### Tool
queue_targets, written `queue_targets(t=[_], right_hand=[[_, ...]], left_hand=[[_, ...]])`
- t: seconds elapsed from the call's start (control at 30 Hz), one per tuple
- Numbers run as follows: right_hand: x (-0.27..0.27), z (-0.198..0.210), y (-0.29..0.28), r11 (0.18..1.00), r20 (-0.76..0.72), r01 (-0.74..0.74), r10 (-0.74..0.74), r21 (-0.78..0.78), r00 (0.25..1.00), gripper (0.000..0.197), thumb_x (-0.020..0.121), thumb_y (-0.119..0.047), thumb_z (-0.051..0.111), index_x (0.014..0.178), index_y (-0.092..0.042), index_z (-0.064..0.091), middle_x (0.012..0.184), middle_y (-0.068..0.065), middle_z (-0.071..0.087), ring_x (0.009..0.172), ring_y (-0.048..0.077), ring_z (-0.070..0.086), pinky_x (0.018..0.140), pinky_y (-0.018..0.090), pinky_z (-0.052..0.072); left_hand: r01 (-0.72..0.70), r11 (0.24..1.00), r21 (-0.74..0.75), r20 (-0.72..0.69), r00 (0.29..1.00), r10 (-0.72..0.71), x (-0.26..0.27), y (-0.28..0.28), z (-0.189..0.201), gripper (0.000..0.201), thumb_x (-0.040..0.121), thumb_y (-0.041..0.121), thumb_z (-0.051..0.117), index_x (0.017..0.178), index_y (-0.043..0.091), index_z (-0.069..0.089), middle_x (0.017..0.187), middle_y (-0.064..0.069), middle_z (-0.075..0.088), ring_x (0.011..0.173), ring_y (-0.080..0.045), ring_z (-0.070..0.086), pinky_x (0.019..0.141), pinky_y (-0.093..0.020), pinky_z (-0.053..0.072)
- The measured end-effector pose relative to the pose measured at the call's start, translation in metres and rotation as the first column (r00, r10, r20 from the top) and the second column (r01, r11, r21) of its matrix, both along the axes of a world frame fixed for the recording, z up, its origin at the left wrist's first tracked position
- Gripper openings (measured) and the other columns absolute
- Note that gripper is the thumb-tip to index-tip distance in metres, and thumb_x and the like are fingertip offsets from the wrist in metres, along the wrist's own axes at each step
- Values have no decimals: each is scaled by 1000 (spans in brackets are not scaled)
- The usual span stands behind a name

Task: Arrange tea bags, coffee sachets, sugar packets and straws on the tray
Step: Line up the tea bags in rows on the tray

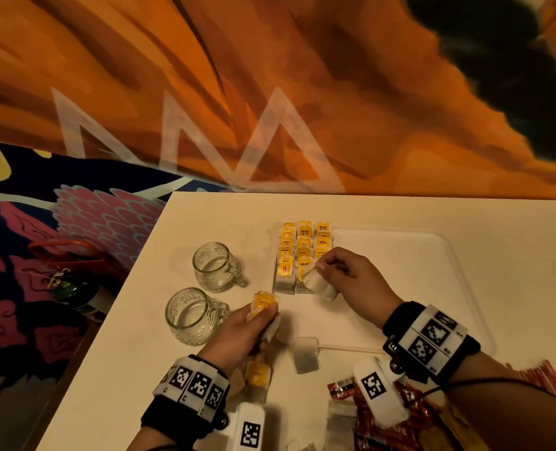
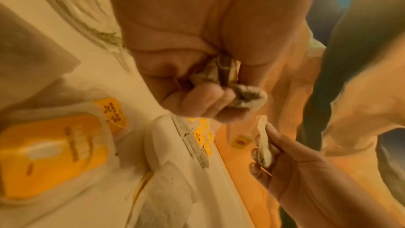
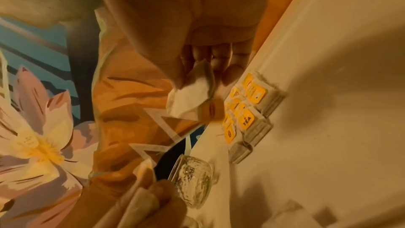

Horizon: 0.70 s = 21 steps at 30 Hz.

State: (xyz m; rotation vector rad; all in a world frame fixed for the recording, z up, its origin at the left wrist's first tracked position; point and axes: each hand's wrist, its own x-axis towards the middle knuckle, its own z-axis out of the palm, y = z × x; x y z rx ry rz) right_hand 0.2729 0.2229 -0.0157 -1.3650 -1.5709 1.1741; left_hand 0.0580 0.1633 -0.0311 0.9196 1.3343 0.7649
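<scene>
Tea bags with yellow tags (image 1: 302, 242) lie in three neat rows at the left end of the pale tray (image 1: 449, 242). My right hand (image 1: 322, 268) pinches one tea bag (image 1: 320, 284) just over the near end of the rows; its tag (image 3: 211, 110) dangles below the bag (image 3: 190, 91). My left hand (image 1: 263, 314) grips another tea bag (image 1: 263, 302) with curled fingers, left of the tray by the near mug. In the left wrist view that bag (image 2: 245, 96) is crumpled in the fist. Loose tea bags (image 1: 306, 354) lie on the table near me.
Two empty glass mugs (image 1: 216, 266) (image 1: 192, 315) stand left of the tray. Red coffee sachets (image 1: 368, 408) are piled at the near edge under my right wrist, with red straws (image 1: 543, 375) to their right. The table's left edge (image 1: 107, 320) runs close to the mugs.
</scene>
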Motion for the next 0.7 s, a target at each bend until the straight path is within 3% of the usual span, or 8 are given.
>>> queue_targets(t=[0.1,0.17,0.23,0.37,0.47,0.57,0.7], right_hand=[[1,4,-2,999,28,-33,33,-3,999,10,93,-21,61,85,-21,65,78,-4,62,70,10,53,67,25,44],[-1,5,-3,1000,33,-29,29,1,999,8,92,-22,63,86,-19,67,81,2,64,73,12,54,69,26,44],[-5,5,-5,1000,-5,-16,16,-11,1000,7,90,-23,65,86,-18,68,85,6,67,77,17,57,73,33,47],[-13,5,-11,998,-49,-56,55,-25,997,8,90,-22,66,82,-22,68,83,1,67,80,27,61,77,40,51],[-14,8,-18,993,-128,-99,90,-68,988,10,91,-18,64,82,-14,67,77,-2,65,72,18,60,70,29,50],[-11,6,-20,974,-196,-102,61,-204,979,25,99,-23,51,95,-2,65,79,1,63,68,16,56,62,26,45],[-12,2,-22,829,-309,-282,140,-483,941,31,102,-39,37,115,-27,62,98,10,66,70,24,65,59,28,50]], left_hand=[[-12,989,149,-40,999,18,5,3,10,36,93,35,56,60,20,59,52,0,51,47,-14,45,47,-23,35],[-40,973,225,-44,998,51,11,7,13,22,93,30,57,78,19,69,56,9,61,50,-5,52,48,-18,39],[-36,963,268,-26,999,44,19,8,15,16,92,29,60,92,17,71,63,9,65,55,-3,55,50,-16,41],[-7,937,349,-49,999,25,30,8,15,6,88,26,65,86,22,68,68,11,68,61,-2,59,59,-19,44],[-14,913,408,-66,997,44,26,10,12,4,87,27,67,84,25,69,72,9,69,67,-5,61,66,-27,46],[63,898,435,-136,991,-3,18,10,9,5,87,25,67,85,29,67,72,15,67,63,1,56,64,-24,42],[117,913,392,-101,991,-83,14,9,12,9,86,17,66,86,26,68,89,12,71,82,-4,62,77,-21,48]])
